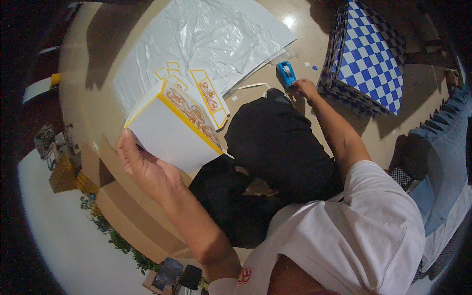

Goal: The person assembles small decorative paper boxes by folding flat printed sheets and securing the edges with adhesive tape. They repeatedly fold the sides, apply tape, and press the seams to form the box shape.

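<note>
On the left, my left hand (150, 164) holds a folded white cardboard box (169, 135) by its lower left side, thumb at the edge. The box has yellow-lined edges and a panel with an orange-brown ornamental pattern. Out to the right, my right hand (306, 89) has its fingers curled at the near end of a blue tape dispenser (286, 73) on the floor. The hand hides that end, and any strip of tape is too small to see. Beyond the box lies a flat cardboard piece (209, 96) with the same yellow border and pattern.
Clear plastic wrap (211, 37) lies over white sheets (140, 66) at the back. A blue-and-white checkered structure (369, 59) stands at the right. Paper scraps (234, 98) dot the floor. A brown cardboard box (132, 216) sits at the left, and a grey-blue fabric item (445, 147) at the right.
</note>
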`<state>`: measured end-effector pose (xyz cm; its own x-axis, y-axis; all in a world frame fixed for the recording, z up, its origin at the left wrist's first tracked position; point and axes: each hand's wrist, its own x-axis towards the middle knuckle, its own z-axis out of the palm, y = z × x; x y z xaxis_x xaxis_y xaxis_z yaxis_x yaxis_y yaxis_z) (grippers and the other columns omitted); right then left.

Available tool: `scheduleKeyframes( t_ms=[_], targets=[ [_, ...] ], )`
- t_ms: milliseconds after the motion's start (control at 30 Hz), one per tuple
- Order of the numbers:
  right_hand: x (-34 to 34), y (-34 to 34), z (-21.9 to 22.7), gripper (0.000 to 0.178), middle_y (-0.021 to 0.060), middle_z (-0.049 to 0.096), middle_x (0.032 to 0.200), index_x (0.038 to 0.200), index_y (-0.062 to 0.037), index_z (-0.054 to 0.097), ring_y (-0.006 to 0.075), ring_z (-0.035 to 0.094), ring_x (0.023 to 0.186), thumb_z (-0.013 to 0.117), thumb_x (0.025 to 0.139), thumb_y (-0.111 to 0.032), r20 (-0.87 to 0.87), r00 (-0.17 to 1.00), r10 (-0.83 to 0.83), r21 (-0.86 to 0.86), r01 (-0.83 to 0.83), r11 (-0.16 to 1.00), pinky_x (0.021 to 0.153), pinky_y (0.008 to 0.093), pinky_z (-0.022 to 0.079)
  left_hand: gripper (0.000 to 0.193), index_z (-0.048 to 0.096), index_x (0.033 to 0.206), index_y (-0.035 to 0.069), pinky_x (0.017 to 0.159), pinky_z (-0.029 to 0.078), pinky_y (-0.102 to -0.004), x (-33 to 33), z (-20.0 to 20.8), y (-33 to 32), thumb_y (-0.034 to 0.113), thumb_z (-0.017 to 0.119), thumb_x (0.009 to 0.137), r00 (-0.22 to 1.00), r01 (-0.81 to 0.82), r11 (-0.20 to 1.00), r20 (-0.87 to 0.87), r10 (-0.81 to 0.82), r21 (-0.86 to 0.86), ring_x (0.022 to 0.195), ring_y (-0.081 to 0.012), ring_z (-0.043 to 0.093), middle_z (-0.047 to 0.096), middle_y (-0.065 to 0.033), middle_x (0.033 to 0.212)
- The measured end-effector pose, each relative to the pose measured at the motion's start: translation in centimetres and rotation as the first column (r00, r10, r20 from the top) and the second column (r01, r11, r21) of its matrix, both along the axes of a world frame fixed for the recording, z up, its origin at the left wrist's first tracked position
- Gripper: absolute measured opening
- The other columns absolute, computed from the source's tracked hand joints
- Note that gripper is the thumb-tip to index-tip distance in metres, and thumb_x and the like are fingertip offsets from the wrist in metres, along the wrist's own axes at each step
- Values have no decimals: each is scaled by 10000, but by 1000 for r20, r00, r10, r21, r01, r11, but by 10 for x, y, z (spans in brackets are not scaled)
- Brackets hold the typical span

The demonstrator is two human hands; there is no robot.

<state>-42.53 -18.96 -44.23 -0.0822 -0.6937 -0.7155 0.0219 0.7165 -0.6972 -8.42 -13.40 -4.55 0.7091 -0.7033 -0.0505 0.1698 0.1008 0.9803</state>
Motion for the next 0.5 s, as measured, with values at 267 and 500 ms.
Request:
scheduleKeyframes(
  t_ms=[267,500],
  targets=[
    [0,18,-24,183,115,605,814,955,-4,558,193,585,706,516,921,-179,368,891,-267,244,185,952,598,279,494,94,598,950,47,874,469,-317,-3,0,-2,131,618,911,997,-2,1000,-76,1,-21,932,-158,580,624,-59,963],
    [13,16,-46,135,94,606,760,867,-43,576,198,567,624,521,898,-162,248,963,-102,181,57,982,551,324,492,94,600,955,41,877,464,-310,-1,6,5,130,598,923,1000,-22,1000,-4,22,13,915,-155,578,619,-52,952]
  ],
)
